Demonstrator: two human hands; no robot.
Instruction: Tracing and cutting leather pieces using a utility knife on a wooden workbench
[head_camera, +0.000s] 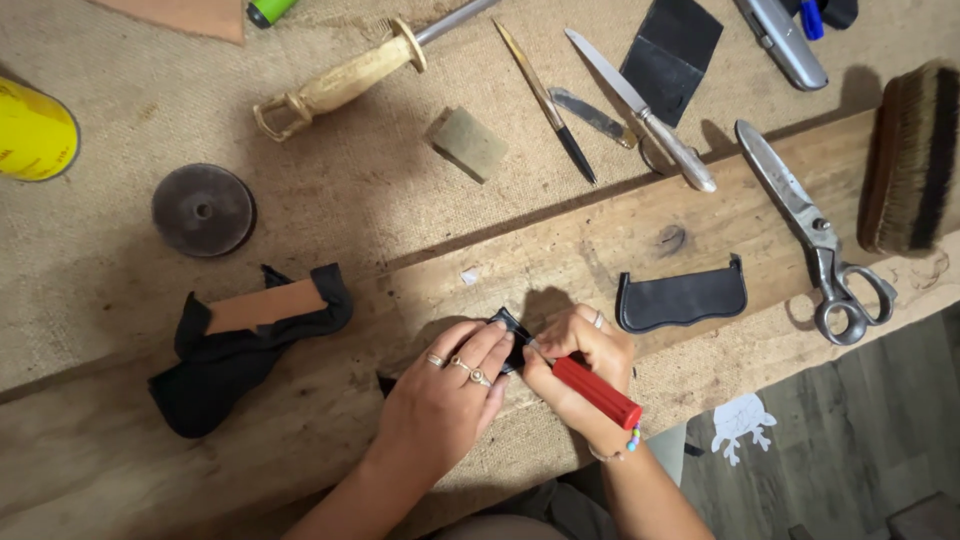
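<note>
My left hand (445, 395), with rings on its fingers, presses flat on a small black leather piece (512, 333) on the wooden plank (640, 240). My right hand (578, 360) grips a red-handled tool (598, 392) whose tip meets that leather piece, right next to my left fingertips. The tool's blade is hidden by my fingers. A second black leather piece (682, 298), long and curved, lies on the plank just right of my hands.
Metal shears (815, 235) and a bristle brush (915, 160) lie at right. Knives (640, 108), a sharpening steel (345, 78), a stone block (467, 143), a dark disc (203, 210), a yellow can (35, 135) and a black cloth with a brown strip (245, 335) lie on burlap.
</note>
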